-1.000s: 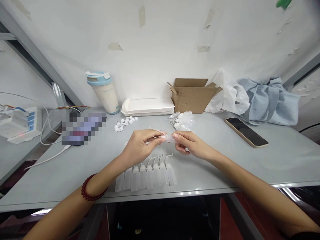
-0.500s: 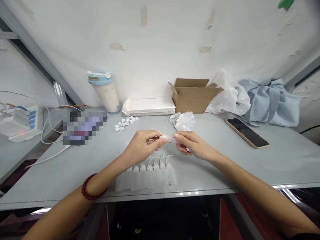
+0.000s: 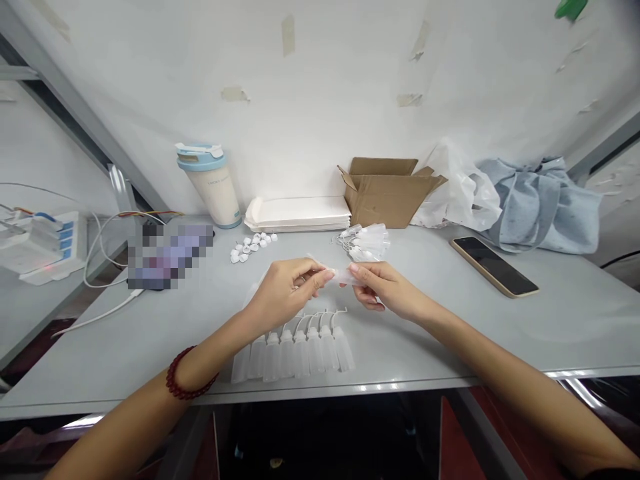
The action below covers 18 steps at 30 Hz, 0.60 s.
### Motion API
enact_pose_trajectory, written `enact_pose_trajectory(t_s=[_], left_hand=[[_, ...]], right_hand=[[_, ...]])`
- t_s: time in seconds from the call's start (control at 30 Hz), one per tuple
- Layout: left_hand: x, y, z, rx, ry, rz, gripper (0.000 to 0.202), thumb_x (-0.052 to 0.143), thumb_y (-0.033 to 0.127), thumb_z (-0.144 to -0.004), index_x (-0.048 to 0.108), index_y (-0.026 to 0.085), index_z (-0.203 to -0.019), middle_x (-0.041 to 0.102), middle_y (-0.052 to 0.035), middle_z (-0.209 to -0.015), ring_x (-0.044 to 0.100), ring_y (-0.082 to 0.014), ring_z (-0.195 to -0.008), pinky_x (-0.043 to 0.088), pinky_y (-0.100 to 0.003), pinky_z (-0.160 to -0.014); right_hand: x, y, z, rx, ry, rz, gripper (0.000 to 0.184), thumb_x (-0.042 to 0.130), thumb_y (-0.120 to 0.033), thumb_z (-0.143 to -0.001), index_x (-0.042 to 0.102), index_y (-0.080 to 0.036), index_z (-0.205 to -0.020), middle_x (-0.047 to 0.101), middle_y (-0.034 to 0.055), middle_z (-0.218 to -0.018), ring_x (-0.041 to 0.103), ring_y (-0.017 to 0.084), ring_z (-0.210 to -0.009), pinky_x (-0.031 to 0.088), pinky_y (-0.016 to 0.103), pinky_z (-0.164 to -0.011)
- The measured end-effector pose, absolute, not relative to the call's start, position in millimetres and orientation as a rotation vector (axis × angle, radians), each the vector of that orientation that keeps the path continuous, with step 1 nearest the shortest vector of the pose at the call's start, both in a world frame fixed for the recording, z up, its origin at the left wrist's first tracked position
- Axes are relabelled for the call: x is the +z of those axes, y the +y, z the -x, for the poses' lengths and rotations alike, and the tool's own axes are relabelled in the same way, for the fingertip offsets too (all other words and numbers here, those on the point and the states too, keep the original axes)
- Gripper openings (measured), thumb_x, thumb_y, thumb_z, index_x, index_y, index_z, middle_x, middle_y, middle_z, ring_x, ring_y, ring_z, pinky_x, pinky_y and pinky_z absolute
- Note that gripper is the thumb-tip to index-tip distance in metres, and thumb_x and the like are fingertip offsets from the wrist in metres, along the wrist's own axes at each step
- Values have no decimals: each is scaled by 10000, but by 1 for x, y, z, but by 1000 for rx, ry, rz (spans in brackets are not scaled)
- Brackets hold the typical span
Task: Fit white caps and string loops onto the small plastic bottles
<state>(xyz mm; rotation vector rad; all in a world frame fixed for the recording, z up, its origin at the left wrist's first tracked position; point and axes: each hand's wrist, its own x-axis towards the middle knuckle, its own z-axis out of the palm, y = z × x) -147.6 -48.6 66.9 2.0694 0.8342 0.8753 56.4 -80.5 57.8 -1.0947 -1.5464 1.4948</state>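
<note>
Grey table (image 3: 500,333) against taped white wall (image 3: 350,100), cluttered along back.

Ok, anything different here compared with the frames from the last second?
Hardly anything. The left hand and right hand stay pinched on the two ends of the translucent squeeze bottle, held above the table; the left fingers shifted only a touch. The row of needle-tip bottles, loose caps and phone lie where they were.
</note>
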Motion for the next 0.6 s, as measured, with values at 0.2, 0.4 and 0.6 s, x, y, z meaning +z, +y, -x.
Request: enact_pose_trajectory(t_s=[0.2, 0.4, 0.6], left_hand=[[64, -47, 150, 985, 720, -2267, 148, 572, 208, -858, 678, 144, -939, 673, -46, -814, 609, -126, -691, 509, -206, -602], [72, -50, 148, 697, 866, -1945, 200, 577, 318, -861, 666, 140, -836, 639, -8, -694, 609, -110, -599, 493, -191, -548], [72, -47, 150, 675, 864, -1791, 206, 602, 304, -846, 653, 136, -739, 618, 10, -609, 606, -101, -527, 500, -198, -536]], right_hand=[[55, -79, -58, 1566, -1505, 1064, 396, 428, -492, -926, 537, -141, -779, 301, -92, -482, 230, 51, -403, 220, 206, -381], [57, -82, -57, 1488, -1626, 1132, 430, 404, -514, -929, 463, -173, -673, 354, -78, -467, 306, 60, -393, 273, 214, -406], [56, -87, -51, 664, -1936, 1187, 274, 554, -405, -875, 600, -140, -925, 567, 22, -719, 479, 117, -615, 376, 245, -568]])
